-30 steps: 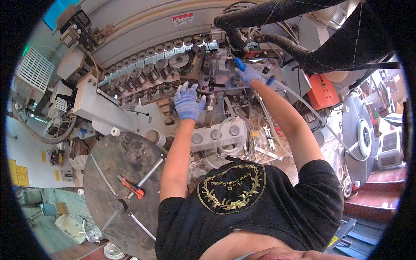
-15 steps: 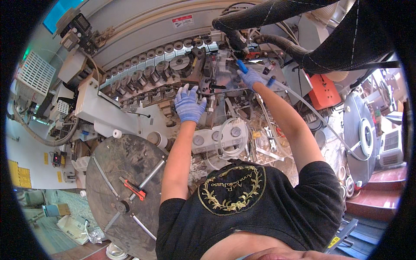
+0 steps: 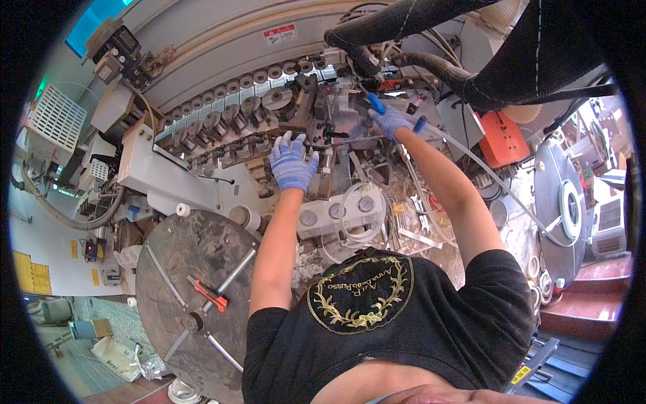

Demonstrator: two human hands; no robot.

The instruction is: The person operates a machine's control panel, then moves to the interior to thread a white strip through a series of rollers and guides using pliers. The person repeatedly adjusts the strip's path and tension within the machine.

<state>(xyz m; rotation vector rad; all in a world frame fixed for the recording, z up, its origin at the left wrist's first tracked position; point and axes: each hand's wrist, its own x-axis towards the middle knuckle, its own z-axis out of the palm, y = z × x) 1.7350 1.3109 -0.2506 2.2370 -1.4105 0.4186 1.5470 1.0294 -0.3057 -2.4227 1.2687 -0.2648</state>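
Note:
My left hand (image 3: 293,164), in a blue-and-white knit glove, rests on the machine's front part with its fingers spread. It holds nothing that I can see. Near its fingertips runs a row of metal chain-like blocks (image 3: 232,152), and a small metal cylinder (image 3: 328,161) stands to its right. Farther right, my right hand (image 3: 390,124), gloved alike, is closed round a tool with a bright blue handle (image 3: 375,103). The handle points up and left out of the fist; the tool's working end cannot be made out. A second blue cylinder (image 3: 420,124) sits beside that wrist.
Pressure rollers (image 3: 215,122) line the machine behind the hands. A gauge panel (image 3: 330,219) lies between my forearms. At left, a large round reel plate (image 3: 202,249) carries red-handled pliers (image 3: 212,295). Thick black hoses (image 3: 431,74) hang at upper right, above an orange box (image 3: 501,139).
The view has shifted slightly. Both hands stay in nearly the same places, the right one still closed round the blue handle.

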